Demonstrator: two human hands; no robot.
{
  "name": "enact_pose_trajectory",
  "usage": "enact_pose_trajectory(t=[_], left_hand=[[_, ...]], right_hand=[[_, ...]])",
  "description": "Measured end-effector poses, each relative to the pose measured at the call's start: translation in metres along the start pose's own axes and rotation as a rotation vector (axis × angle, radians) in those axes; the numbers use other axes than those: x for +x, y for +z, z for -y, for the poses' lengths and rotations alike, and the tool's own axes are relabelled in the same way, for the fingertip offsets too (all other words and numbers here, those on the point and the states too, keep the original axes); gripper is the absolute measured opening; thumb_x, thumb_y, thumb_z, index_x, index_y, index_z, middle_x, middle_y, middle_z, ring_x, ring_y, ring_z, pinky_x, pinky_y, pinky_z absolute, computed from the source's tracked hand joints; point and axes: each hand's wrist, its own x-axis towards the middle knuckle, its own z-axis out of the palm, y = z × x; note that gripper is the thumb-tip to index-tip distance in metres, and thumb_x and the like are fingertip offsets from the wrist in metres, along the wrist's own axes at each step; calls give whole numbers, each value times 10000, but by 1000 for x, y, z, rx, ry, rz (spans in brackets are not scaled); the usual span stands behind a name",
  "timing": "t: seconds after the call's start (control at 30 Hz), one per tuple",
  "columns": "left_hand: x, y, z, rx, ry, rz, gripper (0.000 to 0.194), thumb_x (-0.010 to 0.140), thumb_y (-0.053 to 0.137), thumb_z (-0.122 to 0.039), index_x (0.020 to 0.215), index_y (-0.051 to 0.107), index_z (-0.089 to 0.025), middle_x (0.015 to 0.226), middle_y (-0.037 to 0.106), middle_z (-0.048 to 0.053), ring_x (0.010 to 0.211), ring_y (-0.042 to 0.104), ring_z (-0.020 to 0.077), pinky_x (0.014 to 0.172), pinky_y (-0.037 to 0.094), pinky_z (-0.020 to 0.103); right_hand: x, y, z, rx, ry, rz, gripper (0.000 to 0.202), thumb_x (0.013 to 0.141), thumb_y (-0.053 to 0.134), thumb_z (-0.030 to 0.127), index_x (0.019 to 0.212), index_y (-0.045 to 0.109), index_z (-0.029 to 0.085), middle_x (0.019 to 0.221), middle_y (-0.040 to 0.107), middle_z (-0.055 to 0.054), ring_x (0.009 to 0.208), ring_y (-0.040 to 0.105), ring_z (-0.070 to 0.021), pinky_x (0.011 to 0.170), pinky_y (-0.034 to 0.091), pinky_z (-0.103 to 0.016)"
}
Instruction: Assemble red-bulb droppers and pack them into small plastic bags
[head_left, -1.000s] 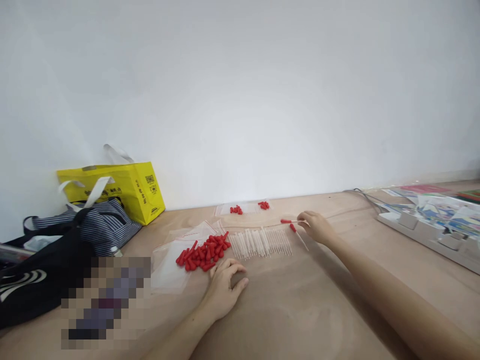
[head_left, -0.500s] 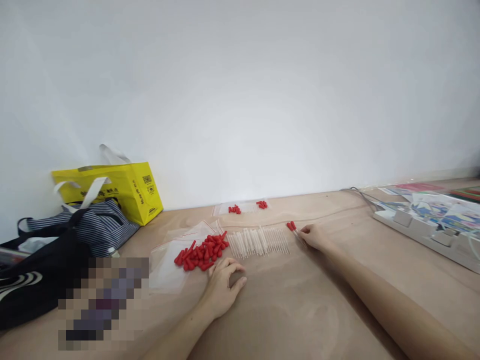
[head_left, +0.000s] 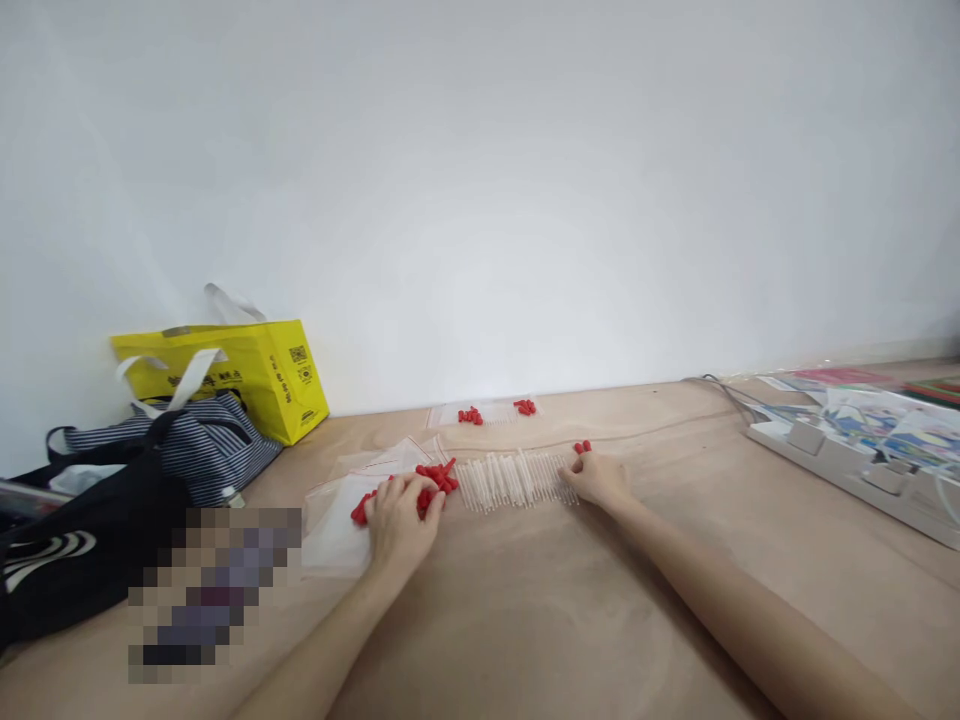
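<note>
My left hand [head_left: 401, 525] lies over a pile of small red rubber bulbs [head_left: 437, 474]. Its fingers curl down among them, with the thumb apart and red showing in the gap; the fingertips are partly hidden. My right hand [head_left: 598, 480] is at the right end of a row of thin whitish tubes [head_left: 504, 482], finger and thumb pinched at one tube. Just beyond its knuckles show two red bulbs [head_left: 583, 447], whose lower parts the hand covers. Clear zip bags [head_left: 337, 515] lie under and beside the pile.
Against the wall, a clear bag [head_left: 491, 412] carries more tubes and two groups of red bulbs. On the left stand a yellow bag [head_left: 292, 385], a striped bag [head_left: 202, 450] and a black bag [head_left: 97, 550]. A white power strip [head_left: 840, 475] and papers occupy the right.
My left hand has moved up and left from the table onto the red bulbs. My right hand has shifted left, from beside the two bulb-capped tubes to the row's end.
</note>
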Motion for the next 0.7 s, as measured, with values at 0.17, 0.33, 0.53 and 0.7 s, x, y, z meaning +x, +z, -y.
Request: enact_pose_trajectory(t=[0.17, 0.33, 0.53, 0.7], left_hand=[[27, -2, 13, 67, 75, 93, 225, 770, 500, -300, 963, 602, -245, 997, 589, 60, 951, 470, 263, 759, 313, 381], [42, 10, 12, 65, 120, 113, 189, 768, 504, -297, 877, 643, -228, 886, 612, 69, 922, 483, 267, 797, 275, 428], [43, 10, 3, 11, 117, 65, 210, 823, 424, -239, 770, 621, -190, 861, 609, 83, 910, 476, 280, 821, 252, 480], [12, -4, -16, -143, 237, 87, 172, 856, 379, -234, 889, 543, -197, 874, 590, 41, 860, 509, 186, 775, 376, 301]], right_hand=[[8, 1, 0, -48, 42, 38, 284, 692, 479, 387, 669, 655, 165, 823, 655, -144, 814, 595, -286, 783, 354, -460], [12, 3, -1, -67, 42, 43, 279, 700, 475, 360, 802, 642, 162, 1016, 603, -170, 864, 587, -285, 785, 360, -460], [5, -4, 3, -64, -21, -8, 287, 766, 409, 323, 639, 598, 149, 793, 643, -151, 800, 588, -281, 767, 345, -448], [-14, -8, 2, 8, -202, -72, 238, 827, 341, 276, 758, 533, 153, 819, 618, -122, 784, 562, -202, 671, 371, -288]])
